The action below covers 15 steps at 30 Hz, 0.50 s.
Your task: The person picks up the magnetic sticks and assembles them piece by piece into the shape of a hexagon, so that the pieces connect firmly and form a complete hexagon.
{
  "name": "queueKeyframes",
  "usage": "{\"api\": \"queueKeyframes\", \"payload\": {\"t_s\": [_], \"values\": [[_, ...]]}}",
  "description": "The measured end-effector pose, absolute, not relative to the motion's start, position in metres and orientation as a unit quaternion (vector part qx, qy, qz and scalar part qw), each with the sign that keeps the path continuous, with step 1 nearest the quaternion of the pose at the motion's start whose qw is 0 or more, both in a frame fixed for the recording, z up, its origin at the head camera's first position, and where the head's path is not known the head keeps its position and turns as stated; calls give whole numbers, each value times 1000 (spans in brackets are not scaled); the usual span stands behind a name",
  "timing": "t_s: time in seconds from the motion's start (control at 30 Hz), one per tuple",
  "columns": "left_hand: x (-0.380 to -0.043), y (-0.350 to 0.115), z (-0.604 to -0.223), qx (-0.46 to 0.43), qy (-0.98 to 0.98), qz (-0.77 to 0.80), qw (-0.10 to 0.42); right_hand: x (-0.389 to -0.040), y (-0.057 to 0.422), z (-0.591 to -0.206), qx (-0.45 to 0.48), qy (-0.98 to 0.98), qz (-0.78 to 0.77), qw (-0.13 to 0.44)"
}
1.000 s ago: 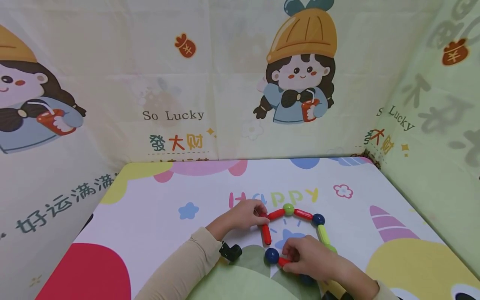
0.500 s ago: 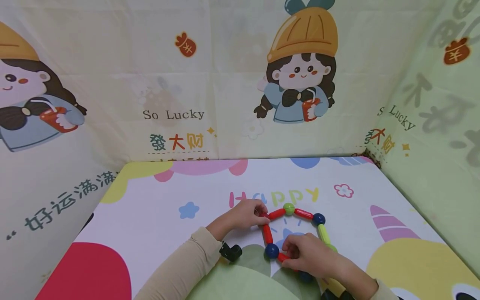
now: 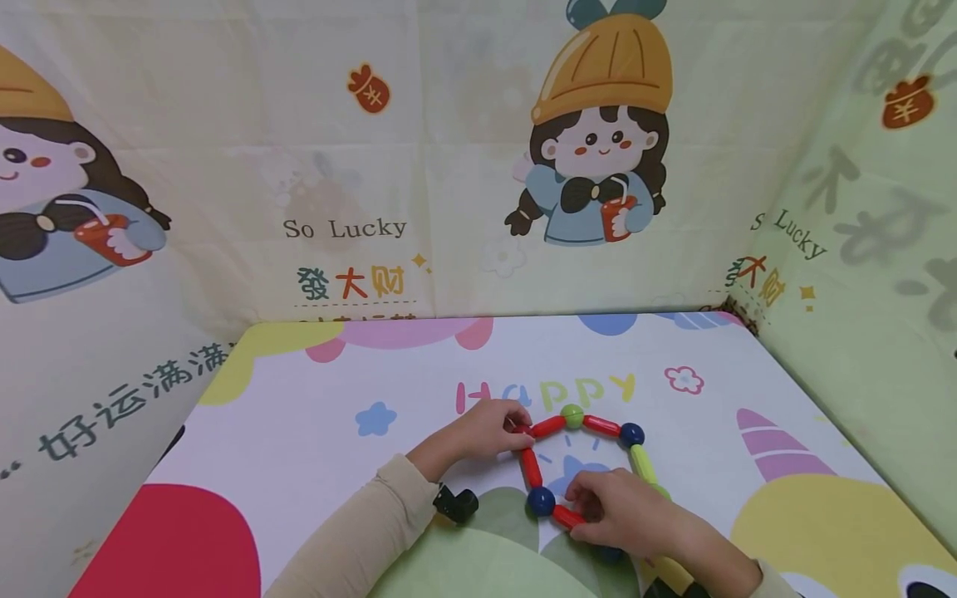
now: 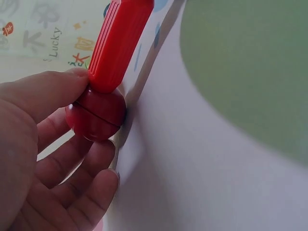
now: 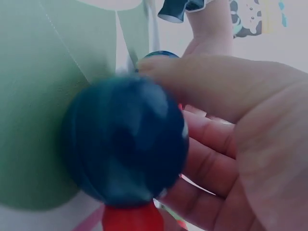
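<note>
A ring of magnetic rods and balls lies on the table in the head view. At its left corner my left hand (image 3: 489,428) pinches a red ball (image 4: 98,115) between thumb and fingers, a red rod (image 4: 120,43) joined to it. Another red rod (image 3: 530,468) runs down to a dark blue ball (image 3: 541,502) and meets it. My right hand (image 3: 628,511) pinches the red rod (image 3: 566,517) on that ball's other side. Close to the right wrist camera, a dark blue ball (image 5: 127,139) hides part of the grip. Along the far side are a green ball (image 3: 572,416) and a blue ball (image 3: 631,433).
A light green rod (image 3: 642,463) forms the ring's right side, partly behind the right hand. The black wrist camera (image 3: 458,504) sits at the left wrist. A printed white tabletop (image 3: 299,448) reaches back to a patterned cloth wall (image 3: 463,183).
The near dark blue ball and the red rod in my right hand have moved up toward the left side rod. The gap between that rod and ball has closed. My left hand stays nearly still.
</note>
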<state>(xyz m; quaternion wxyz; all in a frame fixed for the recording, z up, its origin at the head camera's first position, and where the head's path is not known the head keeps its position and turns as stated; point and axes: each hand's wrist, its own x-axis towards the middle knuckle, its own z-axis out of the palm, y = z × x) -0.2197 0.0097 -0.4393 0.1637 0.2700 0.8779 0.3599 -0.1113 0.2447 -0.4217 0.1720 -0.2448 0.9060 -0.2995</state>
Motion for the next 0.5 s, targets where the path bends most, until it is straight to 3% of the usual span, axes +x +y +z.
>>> {"api": "queueKeyframes", "payload": {"t_s": [0.2, 0.5], "values": [[-222, -2, -441, 266, 886, 351, 149, -113, 245, -420, -235, 930, -254, 127], [-213, -17, -442, 249, 898, 336, 135, -114, 247, -422, -202, 968, -148, -22]]}}
